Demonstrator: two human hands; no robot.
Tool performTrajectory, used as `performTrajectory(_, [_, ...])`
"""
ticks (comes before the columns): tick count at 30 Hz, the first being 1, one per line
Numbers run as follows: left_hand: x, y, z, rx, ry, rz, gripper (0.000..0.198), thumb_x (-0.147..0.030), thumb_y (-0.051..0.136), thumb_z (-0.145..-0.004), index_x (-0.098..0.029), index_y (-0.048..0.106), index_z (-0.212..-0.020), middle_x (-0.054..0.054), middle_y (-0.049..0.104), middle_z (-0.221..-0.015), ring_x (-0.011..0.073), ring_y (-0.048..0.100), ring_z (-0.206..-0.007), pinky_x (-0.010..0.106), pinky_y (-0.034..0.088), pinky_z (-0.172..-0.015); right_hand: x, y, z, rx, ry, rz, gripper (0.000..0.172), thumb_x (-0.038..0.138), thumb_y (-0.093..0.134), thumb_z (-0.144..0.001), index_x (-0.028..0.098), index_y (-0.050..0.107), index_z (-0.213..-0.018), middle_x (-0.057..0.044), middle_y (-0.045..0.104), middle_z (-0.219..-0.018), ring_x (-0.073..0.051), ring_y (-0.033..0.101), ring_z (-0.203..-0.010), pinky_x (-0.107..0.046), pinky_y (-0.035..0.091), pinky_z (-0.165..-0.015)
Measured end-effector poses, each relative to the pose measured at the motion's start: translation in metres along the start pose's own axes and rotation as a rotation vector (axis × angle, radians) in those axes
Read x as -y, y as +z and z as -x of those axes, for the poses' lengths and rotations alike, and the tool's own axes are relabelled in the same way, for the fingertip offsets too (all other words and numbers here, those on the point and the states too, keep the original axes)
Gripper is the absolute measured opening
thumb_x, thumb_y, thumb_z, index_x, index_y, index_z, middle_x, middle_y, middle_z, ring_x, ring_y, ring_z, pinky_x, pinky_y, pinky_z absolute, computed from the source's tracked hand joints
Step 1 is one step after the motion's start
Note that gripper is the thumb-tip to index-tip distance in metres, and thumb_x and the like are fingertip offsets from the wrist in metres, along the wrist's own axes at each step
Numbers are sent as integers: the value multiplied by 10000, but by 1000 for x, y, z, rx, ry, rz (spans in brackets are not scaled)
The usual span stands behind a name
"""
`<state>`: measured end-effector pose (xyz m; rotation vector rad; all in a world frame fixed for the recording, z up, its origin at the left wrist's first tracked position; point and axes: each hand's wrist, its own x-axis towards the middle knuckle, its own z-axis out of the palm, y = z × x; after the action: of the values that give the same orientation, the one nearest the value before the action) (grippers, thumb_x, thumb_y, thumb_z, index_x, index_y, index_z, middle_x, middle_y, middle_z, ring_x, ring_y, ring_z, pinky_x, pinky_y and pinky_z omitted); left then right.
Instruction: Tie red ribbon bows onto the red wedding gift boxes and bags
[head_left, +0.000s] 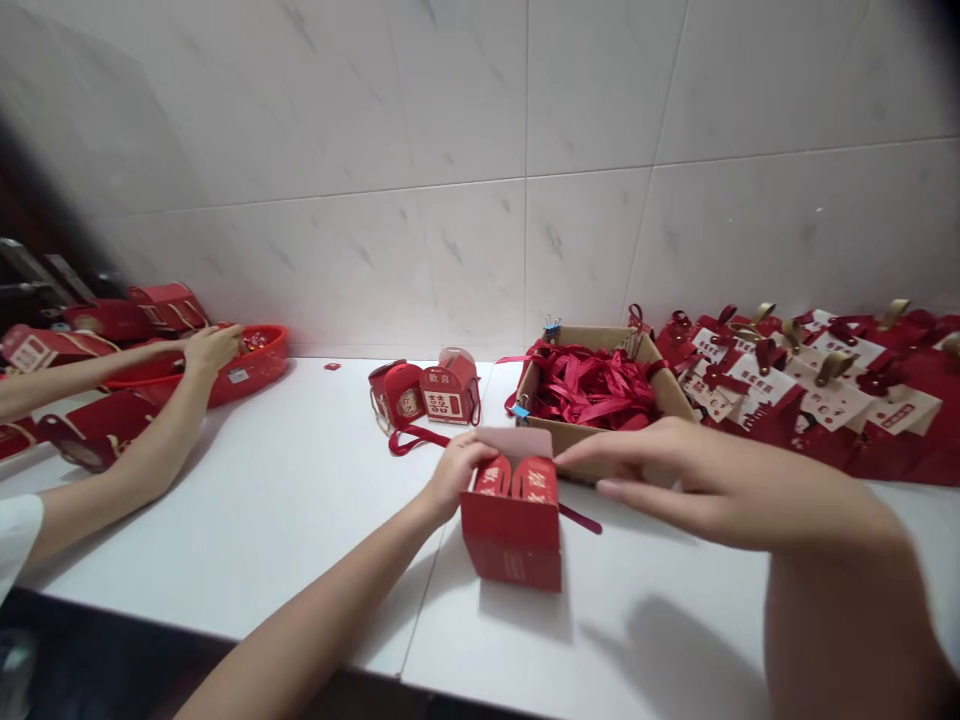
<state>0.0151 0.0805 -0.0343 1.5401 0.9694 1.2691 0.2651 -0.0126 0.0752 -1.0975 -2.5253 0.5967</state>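
**Q:** Where does the red gift box (512,535) lie relative to the fingers?

**A:** It stands upright on the white table (300,500), directly between the two sets of fingers. The left hand (457,470) is at the box's upper left corner, with its fingers curled shut over that edge beside the raised pink flap (515,441). The right hand (675,475) comes in from the other side. Its fingers (577,455) are stretched out and loosely parted and clasp nothing, and the foremost tip meets the flap's right corner. Two rounded red tabs stand side by side just below the flap, between the left fingertips and the right ones. A dark red ribbon (579,518) runs out from behind the box, under the right fingers.

**Q:** Which containers are shown, and what do they hold?

**A:** A cardboard carton (679,398) sits just beyond the right fingers, heaped with loose red ribbons (592,385), with a blue clip on its near left corner. Two closed red boxes (427,392) stand beyond the left fingers, touching each other, and a ribbon loop lies before them. Far to the left of the left fingers is a red basket (259,370). A co-worker's hand (214,348) rests at its rim, and its contents are too blurred to identify. Flat red box blanks with cream tags (810,385) are spread along the wall to the right of the carton, well beyond the right hand.
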Motion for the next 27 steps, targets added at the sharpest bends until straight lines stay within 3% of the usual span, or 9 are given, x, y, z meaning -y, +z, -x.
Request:
performTrajectory(3, [8, 15, 8, 59, 140, -44, 141, -217, 629, -695, -188, 512, -768, 17, 581, -854, 166, 596, -733, 310, 501, -673, 2, 8, -29, 134, 64, -54, 373, 295, 460, -896, 240, 558, -1252, -51, 681, -968, -164, 606, -761, -245, 453, -660])
performTrajectory(6, [11, 12, 17, 41, 362, -163, 188, -230, 623, -755, -200, 438, -741, 49, 513, -1006, 191, 554, -963, 373, 456, -877, -13, 16, -39, 183, 127, -61, 336, 274, 446, -891, 228, 586, -1193, -51, 673, -976, -160, 598, -766, -236, 431, -640])
performTrajectory(9, [10, 6, 20, 227, 485, -382, 66, -250, 558, -833, -198, 518, -820, 111, 427, -1254, 269, 395, -1247, 461, 335, -1042, -20, 20, -40, 200, 169, -43, 286, 287, 426, -894, 207, 638, -1069, -52, 667, -901, -153, 581, -708, -237, 407, -604])
performTrajectory(12, [10, 5, 19, 457, 441, -476, 272, -346, 550, -848, -233, 548, -1096, 116, 195, -1453, 333, 178, -1386, 506, 252, -1103, -17, 21, -38, 183, 230, 11, 299, 292, 417, -891, 214, 629, -1087, -41, 653, -799, -136, 534, -602, -241, 358, -536])
performTrajectory(16, [8, 6, 19, 587, 350, -515, 498, -524, 531, -833, -259, 464, -1249, 107, 62, -1478, 366, 40, -1405, 523, 208, -1118, -11, 23, -38, 217, 252, 89, 298, 285, 361, -905, 238, 634, -1014, -8, 608, -699, -120, 464, -531, -247, 311, -501])
performTrajectory(19, [4, 5, 21, 590, 303, -451, 521, -660, 443, -815, -226, 486, -1100, 128, 172, -1414, 357, 61, -1389, 509, 244, -1091, -13, 21, -39, 260, 228, 59, 295, 303, 345, -914, 208, 617, -850, -13, 615, -741, -127, 493, -592, -249, 332, -531])
performTrajectory(22, [2, 1, 21, 546, 317, -317, 606, -767, 428, -735, -211, 421, -976, 147, 253, -1349, 353, 211, -1313, 485, 316, -1025, -18, 16, -37, 238, 242, -28, 314, 396, 355, -927, 200, 577, -823, -14, 637, -793, -133, 535, -647, -249, 354, -565])
performTrajectory(25, [2, -1, 22, 554, 328, -218, 625, -743, 559, -665, -215, 352, -929, 138, 368, -1233, 301, 396, -1130, 407, 406, -895, -22, 7, -31, 209, 283, -41, 435, 568, 390, -889, 186, 569, -783, -19, 626, -749, -134, 528, -631, -253, 350, -560])
performTrajectory(27, [2, -1, 24, 552, 324, -186, 580, -658, 626, -671, -218, 329, -905, 110, 422, -1128, 261, 441, -1026, 357, 423, -823, -24, 2, -27, 231, 292, -56, 476, 646, 486, -808, 180, 583, -791, -21, 623, -756, -138, 531, -648, -250, 354, -558])
